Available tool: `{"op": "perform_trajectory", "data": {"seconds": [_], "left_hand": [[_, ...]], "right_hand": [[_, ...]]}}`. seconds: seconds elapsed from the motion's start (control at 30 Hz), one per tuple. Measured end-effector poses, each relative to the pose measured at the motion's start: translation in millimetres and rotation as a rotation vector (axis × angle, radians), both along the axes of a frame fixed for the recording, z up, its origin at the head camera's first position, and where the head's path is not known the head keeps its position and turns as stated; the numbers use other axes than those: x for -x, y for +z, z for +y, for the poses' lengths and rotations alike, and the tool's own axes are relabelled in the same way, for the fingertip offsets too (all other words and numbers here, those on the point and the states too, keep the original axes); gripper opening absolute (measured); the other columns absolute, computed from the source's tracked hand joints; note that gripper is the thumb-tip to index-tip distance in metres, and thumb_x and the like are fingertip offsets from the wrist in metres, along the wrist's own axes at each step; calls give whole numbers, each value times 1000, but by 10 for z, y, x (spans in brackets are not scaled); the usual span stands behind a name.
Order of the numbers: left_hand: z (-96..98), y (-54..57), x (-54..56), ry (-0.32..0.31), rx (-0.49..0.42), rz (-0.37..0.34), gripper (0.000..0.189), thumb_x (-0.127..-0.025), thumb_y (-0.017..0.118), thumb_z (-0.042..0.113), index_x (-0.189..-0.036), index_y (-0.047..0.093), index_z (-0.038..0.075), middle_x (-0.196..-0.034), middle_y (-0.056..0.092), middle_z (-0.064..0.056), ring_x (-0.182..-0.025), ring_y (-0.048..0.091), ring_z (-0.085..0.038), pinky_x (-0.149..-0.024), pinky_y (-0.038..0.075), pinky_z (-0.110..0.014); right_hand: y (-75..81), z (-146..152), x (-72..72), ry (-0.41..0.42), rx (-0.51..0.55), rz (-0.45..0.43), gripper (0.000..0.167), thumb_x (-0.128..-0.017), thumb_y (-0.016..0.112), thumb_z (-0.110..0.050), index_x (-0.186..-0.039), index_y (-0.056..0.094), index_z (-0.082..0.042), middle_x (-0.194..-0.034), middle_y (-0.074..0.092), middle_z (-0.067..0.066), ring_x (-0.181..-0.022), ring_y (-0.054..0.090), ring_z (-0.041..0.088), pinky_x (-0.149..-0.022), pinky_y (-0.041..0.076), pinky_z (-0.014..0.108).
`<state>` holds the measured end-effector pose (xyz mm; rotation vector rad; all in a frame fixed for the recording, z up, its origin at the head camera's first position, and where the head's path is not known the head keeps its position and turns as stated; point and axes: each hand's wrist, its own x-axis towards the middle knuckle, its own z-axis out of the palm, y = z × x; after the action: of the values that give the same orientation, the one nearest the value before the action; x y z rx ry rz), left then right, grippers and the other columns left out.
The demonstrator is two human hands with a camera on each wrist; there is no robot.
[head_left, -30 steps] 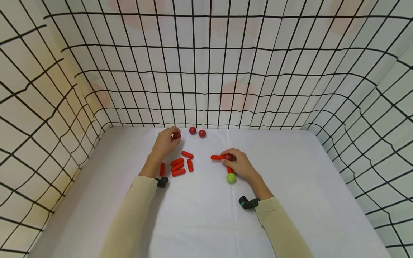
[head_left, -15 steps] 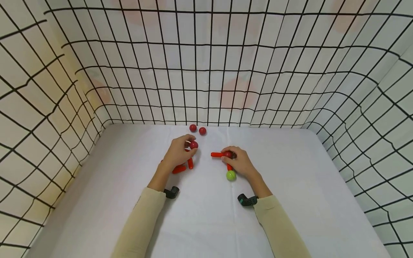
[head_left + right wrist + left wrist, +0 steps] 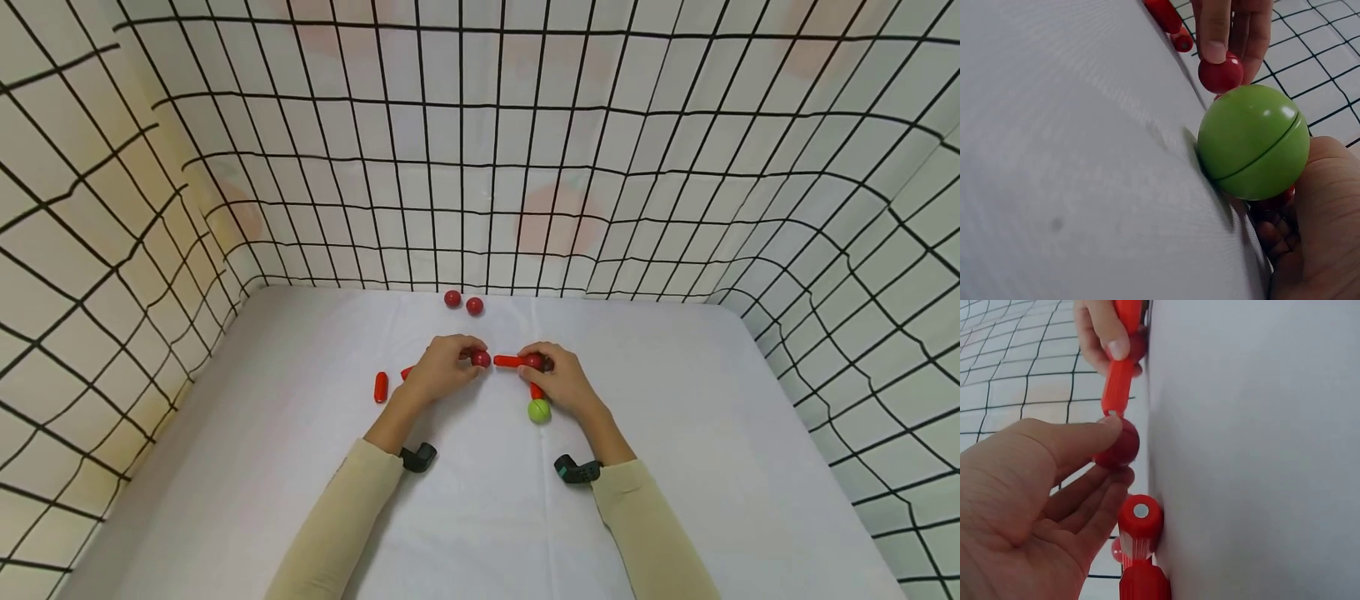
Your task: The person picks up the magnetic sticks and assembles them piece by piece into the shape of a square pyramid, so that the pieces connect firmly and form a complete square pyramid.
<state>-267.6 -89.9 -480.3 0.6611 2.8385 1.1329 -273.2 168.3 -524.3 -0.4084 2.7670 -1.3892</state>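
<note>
My left hand (image 3: pixel 442 368) pinches a dark red ball (image 3: pixel 481 359) between thumb and fingers. The ball sits right at the tip of a red magnetic rod (image 3: pixel 508 361), seen end-on to it in the left wrist view. At the rod's other end, my right hand (image 3: pixel 564 382) grips a second red ball (image 3: pixel 534 361). From that ball another red rod (image 3: pixel 536 390) runs toward me to a green ball (image 3: pixel 538 411). In the right wrist view the large green ball (image 3: pixel 1254 142) hides most of this joined piece.
Two loose red balls (image 3: pixel 463 302) lie at the back by the black wire grid (image 3: pixel 480 158). One red rod (image 3: pixel 381 387) lies left of my left forearm. More rods (image 3: pixel 1141 519) lie under my left hand, mostly hidden in the head view. White cloth (image 3: pixel 480 517) covers the table.
My left hand has carried its red ball from the back left, rightward and toward me, up to the rod's tip. The right hand has stayed in place with its hold.
</note>
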Motion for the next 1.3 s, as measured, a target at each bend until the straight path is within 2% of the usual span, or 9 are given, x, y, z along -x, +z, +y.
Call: {"op": "perform_trajectory", "data": {"seconds": [0.23, 0.4, 0.53, 0.77, 0.9, 1.03, 1.2, 1.3], "left_hand": [[11, -47, -4, -23, -1, -1, 32, -93, 78, 15, -124, 72, 10, -114, 74, -2, -108, 68, -19, -101, 56, -39], [30, -64, -11, -25, 15, 8, 33, -92, 79, 16, -124, 71, 10, -114, 75, -1, -107, 69, -18, -101, 56, -38], [10, -33, -1, -37, 18, -4, 38, -93, 78, 20, -128, 70, 9, -120, 74, -4, -112, 67, -20, -102, 55, -39], [-276, 58, 41, 67, 3, -9, 29, -101, 67, 18, -128, 71, 10, -129, 70, -7, -116, 66, -26, -103, 56, -42], [-440, 63, 74, 65, 51, -15, 29, -103, 56, 9, -127, 72, 8, -131, 69, -9, -119, 64, -29, -109, 51, -44], [-529, 48, 79, 41, 120, -51, 34, -102, 50, 5, -128, 72, 9, -134, 68, -9, -125, 59, -31, -112, 48, -47], [-561, 28, 65, 58, 147, -94, 31, -102, 57, 10, -129, 71, 10, -134, 67, -9, -126, 58, -31, -112, 48, -48], [-572, 17, 56, 84, 153, -112, 31, -101, 60, 13, -130, 71, 10, -133, 68, -9, -124, 58, -30, -111, 49, -47]], "right_hand": [[8, -8, -2, 16, -1, 20, 28, -94, 75, -27, -121, 72, -21, -122, 67, 6, -104, 56, 26, -89, 47, 38], [-6, -1, 9, 97, -56, 67, 33, -96, 73, -29, -129, 72, -24, -131, 67, 2, -114, 54, 23, -96, 46, 42], [-17, 7, 10, 98, -78, 90, 28, -97, 71, -28, -125, 74, -23, -128, 68, 1, -116, 54, 23, -98, 46, 45], [-16, -19, -2, 43, -86, 52, 26, -96, 71, -27, -121, 73, -23, -125, 67, 5, -118, 57, 27, -103, 49, 50], [8, -15, -26, 32, -100, 36, 25, -95, 72, -27, -120, 72, -23, -124, 67, 6, -118, 59, 28, -105, 50, 51], [50, 1, -61, 25, -112, 33, 25, -94, 73, -29, -118, 72, -23, -112, 68, 3, -105, 60, 24, -94, 53, 43], [118, 33, -129, 15, -107, 33, 25, -91, 76, -27, -114, 71, -20, -93, 68, 1, -83, 58, 20, -75, 49, 33], [150, 52, -174, 18, -128, 22, 26, -91, 76, -30, -114, 71, -18, -84, 66, 0, -75, 58, 17, -69, 48, 30]]}}
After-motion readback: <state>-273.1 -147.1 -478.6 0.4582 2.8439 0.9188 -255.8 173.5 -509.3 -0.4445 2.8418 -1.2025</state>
